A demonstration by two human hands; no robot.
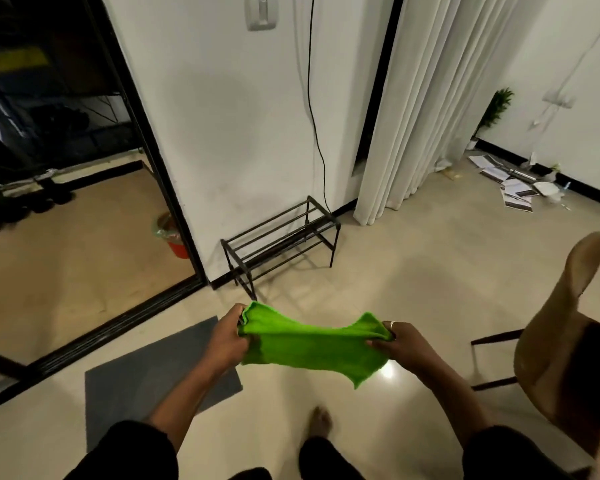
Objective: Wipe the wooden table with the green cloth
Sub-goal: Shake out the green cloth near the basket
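A bright green cloth (309,344) hangs stretched between both hands, in front of me above the floor. My left hand (227,337) pinches its left edge. My right hand (399,344), with a ring on one finger, grips its right edge. The cloth sags in the middle and one corner droops toward the lower right. No wooden table is in view.
A tan chair (565,341) with dark legs stands at the right. A black metal rack (281,237) sits against the white wall ahead. A grey mat (153,379) lies on the floor at left, beside a sliding door track (94,337). Papers (513,188) litter the far right floor.
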